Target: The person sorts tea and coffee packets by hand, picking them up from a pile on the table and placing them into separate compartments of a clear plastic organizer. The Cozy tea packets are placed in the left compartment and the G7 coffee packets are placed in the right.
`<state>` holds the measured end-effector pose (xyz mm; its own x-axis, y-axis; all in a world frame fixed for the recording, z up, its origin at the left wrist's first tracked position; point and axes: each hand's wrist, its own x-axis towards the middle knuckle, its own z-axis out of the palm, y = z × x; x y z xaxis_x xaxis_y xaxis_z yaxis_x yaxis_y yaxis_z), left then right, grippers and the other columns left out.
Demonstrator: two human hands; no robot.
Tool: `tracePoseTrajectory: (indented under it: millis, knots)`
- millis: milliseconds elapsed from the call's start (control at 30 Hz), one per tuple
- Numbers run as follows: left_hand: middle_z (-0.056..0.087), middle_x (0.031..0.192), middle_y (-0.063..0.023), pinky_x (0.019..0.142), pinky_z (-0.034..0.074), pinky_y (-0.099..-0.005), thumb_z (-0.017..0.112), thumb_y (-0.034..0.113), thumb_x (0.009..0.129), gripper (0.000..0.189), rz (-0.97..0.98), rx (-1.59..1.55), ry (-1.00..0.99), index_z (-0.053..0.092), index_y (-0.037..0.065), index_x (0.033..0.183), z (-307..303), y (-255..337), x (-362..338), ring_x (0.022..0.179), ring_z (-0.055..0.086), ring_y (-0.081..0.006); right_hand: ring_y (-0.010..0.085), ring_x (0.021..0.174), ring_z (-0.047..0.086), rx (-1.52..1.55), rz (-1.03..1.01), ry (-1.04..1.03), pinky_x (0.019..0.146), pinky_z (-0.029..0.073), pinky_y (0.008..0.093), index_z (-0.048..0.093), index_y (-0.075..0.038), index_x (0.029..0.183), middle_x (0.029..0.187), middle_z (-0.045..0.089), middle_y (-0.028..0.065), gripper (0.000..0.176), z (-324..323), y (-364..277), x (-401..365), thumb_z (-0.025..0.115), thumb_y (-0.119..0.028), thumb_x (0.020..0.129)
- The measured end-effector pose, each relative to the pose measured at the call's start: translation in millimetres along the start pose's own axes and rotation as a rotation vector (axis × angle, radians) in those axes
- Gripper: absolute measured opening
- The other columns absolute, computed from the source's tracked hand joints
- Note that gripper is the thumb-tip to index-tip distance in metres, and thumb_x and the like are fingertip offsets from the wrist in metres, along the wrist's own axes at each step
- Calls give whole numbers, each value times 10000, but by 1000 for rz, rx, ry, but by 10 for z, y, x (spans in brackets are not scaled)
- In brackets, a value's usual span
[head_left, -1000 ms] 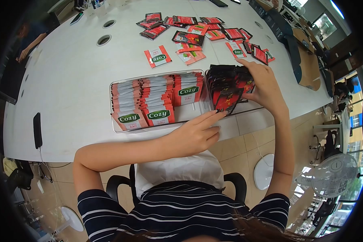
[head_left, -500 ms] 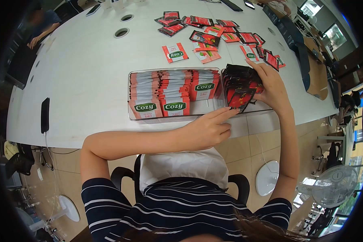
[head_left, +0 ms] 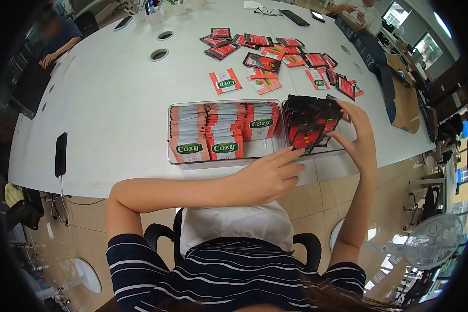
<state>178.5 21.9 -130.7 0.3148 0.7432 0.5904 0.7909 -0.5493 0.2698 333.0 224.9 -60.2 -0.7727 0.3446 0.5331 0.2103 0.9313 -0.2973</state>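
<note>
A clear plastic organizer box [head_left: 224, 164] stands near the table's front edge. Its left part holds rows of red-and-white Cozy tea sachets [head_left: 262, 124]. Black-and-red sachets [head_left: 306, 130] stand in a packed stack in the right compartment. My right hand [head_left: 360, 136] grips this stack at its right side, thumb on the front and fingers behind the upper edge. My left hand [head_left: 270, 178] is in front of the box with fingers stretched out, fingertips right at the lower front edge of the black-and-red stack.
Loose sachets [head_left: 262, 62], both kinds, lie scattered behind the box. A black device with a cable [head_left: 61, 155] lies at left, phones [head_left: 317, 16] and glasses [head_left: 268, 11] at the back. Cardboard boxes [head_left: 400, 99] line the right edge. Other people [head_left: 62, 39] sit at the far sides.
The view has tilted, so the table sits lower in it. My right thumb and fingers have shifted on the black-and-red stack, which stands more upright and spread. My left hand stays by its front.
</note>
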Motion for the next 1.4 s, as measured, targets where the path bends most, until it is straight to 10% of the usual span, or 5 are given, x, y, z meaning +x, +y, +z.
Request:
tracePoseTrajectory:
  millis: [300, 500, 667, 1200, 1400]
  knots:
    - [646, 1149, -109, 909, 492, -380, 695, 129, 797, 221, -257, -165, 23, 675, 33, 995, -1098, -51, 294, 1060, 611, -285, 243, 1180, 544, 689, 454, 459, 1039, 380, 347, 512, 17, 1286, 1263, 589, 128, 424, 366, 716, -551, 304, -260, 1041]
    - [697, 1043, -103, 912, 477, -341, 644, 58, 840, 209, -538, -23, 213, 680, 2, 1038, -1727, -976, 144, 999, 650, -221, 279, 1300, 442, 585, 349, 601, 1077, 334, 419, 415, 1, 1375, 1419, 440, 156, 414, 575, 453, -549, 361, -187, 1010]
    - [658, 1166, -127, 935, 472, -345, 731, 208, 763, 423, -473, -35, -193, 657, 56, 1152, -1318, -2023, -322, 1035, 640, -261, 286, 1279, 467, 551, 346, 581, 1044, 358, 412, 432, 1, 1355, 1377, 487, 158, 432, 636, 584, -598, 441, -205, 975]
    - [628, 1105, -70, 647, 544, -375, 656, 272, 780, 377, -297, 492, -218, 630, 92, 1111, -854, -2206, -131, 942, 619, -229, 216, 1174, 531, 464, 418, 604, 966, 418, 325, 514, 25, 1249, 1233, 566, 121, 331, 610, 474, -600, 501, -103, 944]
    - [546, 1203, -116, 902, 481, -390, 627, 208, 772, 477, -231, 457, -115, 559, 17, 1204, -692, -2340, -155, 1146, 526, -293, 201, 1089, 564, 438, 406, 659, 859, 466, 304, 574, 14, 1170, 1171, 590, 114, 286, 626, 491, -553, 550, -117, 916]
